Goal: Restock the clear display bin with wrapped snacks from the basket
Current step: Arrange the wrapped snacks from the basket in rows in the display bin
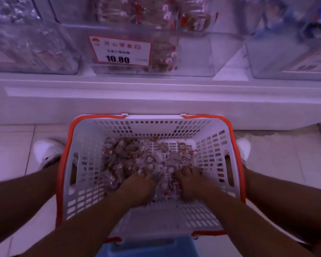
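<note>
Both hands [137,184] [188,182] in the basket [82,145], grip seemingly curled into wrapped snacks [130,156] underneath.

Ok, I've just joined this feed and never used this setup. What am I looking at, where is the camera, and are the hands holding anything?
One picture, from a camera worn on the person's head, looking down. No robot: two bare hands. The left hand and right hand are both down among the wrapped snacks in the white basket with an orange rim, fingers curled into the pile as if gathering. Above, on the shelf, stands the clear display bin, partly filled, with a price tag reading 10.80.
</note>
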A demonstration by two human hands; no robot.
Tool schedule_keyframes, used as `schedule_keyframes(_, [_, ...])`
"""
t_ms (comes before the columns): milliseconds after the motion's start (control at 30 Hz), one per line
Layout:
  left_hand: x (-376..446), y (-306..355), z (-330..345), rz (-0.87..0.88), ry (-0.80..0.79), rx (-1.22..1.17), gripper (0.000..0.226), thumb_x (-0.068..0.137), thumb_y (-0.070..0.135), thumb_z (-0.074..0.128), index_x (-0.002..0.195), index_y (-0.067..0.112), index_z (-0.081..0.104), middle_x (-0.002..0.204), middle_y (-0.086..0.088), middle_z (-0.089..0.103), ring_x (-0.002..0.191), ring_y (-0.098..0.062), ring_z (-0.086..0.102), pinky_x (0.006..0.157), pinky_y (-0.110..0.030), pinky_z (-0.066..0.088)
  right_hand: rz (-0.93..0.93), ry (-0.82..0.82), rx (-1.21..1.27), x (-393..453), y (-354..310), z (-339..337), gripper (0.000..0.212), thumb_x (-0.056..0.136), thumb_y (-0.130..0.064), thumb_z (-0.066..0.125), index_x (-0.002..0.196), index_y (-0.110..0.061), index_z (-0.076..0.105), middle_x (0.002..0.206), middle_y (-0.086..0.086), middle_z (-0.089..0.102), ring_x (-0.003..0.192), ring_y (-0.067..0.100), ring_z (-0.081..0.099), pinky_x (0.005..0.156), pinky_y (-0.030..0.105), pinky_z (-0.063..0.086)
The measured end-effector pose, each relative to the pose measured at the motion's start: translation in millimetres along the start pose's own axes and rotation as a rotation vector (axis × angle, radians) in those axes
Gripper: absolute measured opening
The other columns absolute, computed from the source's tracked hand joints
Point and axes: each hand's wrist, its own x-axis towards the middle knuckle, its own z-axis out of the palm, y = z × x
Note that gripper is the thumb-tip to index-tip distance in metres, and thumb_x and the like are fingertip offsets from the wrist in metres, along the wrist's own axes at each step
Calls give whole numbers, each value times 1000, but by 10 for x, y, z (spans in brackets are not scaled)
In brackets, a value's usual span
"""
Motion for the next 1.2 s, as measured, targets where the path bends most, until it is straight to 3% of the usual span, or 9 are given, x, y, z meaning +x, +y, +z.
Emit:
schedule_keyframes(133, [-29,109,274,37,-28,37,38,97,22,41,134,14,49,141,-17,44,124,-38,45,111,-49,31,-12,101,-26,27,-95,325,53,101,-32,38,151,-22,28,157,25,16,141,44,21,111,56,27])
schedule_keyframes(300, [29,-72,276,-140,-122,-98,52,92,25,55,141,21,40,156,-15,27,132,-36,39,102,-48,39,4,56,36,151,157,183,45,91,-17,54,137,-16,51,146,16,38,130,37,41,101,45,42])
schedule_keyframes(500, [59,-442,202,-171,-40,-400,51,94,27,56,144,23,47,149,-11,44,133,-30,46,110,-35,37,6,166,149,215,65,-31,33,89,-12,51,119,-15,67,118,11,64,99,29,67,78,38,56])
schedule_keyframes(600, [1,-559,141,-325,80,-694,45,83,19,70,128,18,63,131,-10,63,121,-28,60,100,-35,46,68,205,150,242,-170,-46,23,86,-17,54,101,-14,72,102,11,72,92,28,70,75,39,57])
schedule_keyframes(700, [-42,-593,49,-409,228,-835,34,85,22,64,117,12,67,119,-14,68,111,-34,63,95,-38,49,177,203,214,297,-423,64,25,90,-17,54,111,-12,66,109,13,70,100,30,69,80,41,57])
schedule_keyframes(800, [-40,-497,15,-382,271,-531,40,82,19,56,122,14,60,123,-15,58,106,-39,58,93,-41,47,203,224,243,337,-670,227,49,96,-27,48,140,-9,40,136,19,47,122,37,51,95,45,47])
schedule_keyframes(900, [39,-199,64,-212,208,-337,50,83,24,52,132,17,49,133,-11,48,114,-35,51,99,-39,37,65,214,327,321,-912,362,77,92,-51,44,151,-7,20,144,19,34,133,36,33,108,44,35])
schedule_keyframes(1000, [121,-14,232,-290,75,-286,54,93,25,48,145,19,34,143,-13,37,124,-33,46,107,-37,34,82,161,562,369,-1010,331,108,78,-63,60,154,-6,9,147,19,28,137,37,29,114,44,29])
schedule_keyframes(1200, [6,-378,361,-565,65,-525,51,96,28,52,145,22,38,142,-16,38,118,-37,53,96,-42,46,119,148,358,512,-1167,205,75,96,-15,45,157,-21,3,148,25,23,133,42,32,102,47,41])
